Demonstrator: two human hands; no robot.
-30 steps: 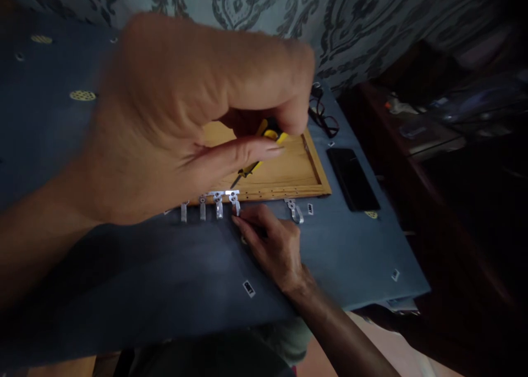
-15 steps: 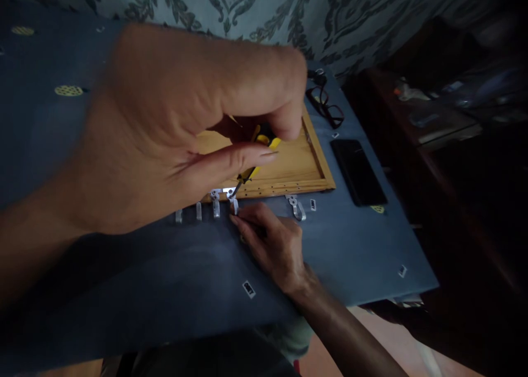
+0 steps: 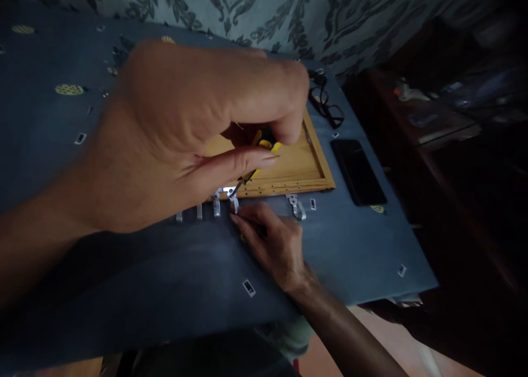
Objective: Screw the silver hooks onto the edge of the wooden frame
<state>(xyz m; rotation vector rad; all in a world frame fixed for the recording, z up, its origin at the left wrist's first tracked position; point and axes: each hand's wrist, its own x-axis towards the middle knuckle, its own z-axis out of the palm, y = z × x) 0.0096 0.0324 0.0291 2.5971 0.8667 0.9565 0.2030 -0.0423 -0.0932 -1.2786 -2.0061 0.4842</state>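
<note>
My left hand (image 3: 177, 118) is closed around the yellow and black handle of a screwdriver (image 3: 248, 175). The tip slants down to the plate of a metal hook (image 3: 234, 205) at the near edge of a wooden frame (image 3: 284, 189). From the near side, my right hand (image 3: 276, 247) pinches that hook's curved end between thumb and finger. Beside it to the left, another metal hook (image 3: 216, 206) sits along the same edge, with more hook ends beyond. A separate hook (image 3: 296, 207) lies to the right. My left hand covers much of the frame.
A black phone (image 3: 358, 172) and a pair of glasses (image 3: 328, 108) lie right of the frame on the blue cloth (image 3: 185, 289). Small metal parts (image 3: 111, 70) are at the upper left. A dark cabinet (image 3: 412, 129) stands to the right, and a patterned curtain (image 3: 264, 8) hangs behind.
My left hand has dipped and turned slightly with the screwdriver, uncovering small parts behind it. My right hand stays on the hook.
</note>
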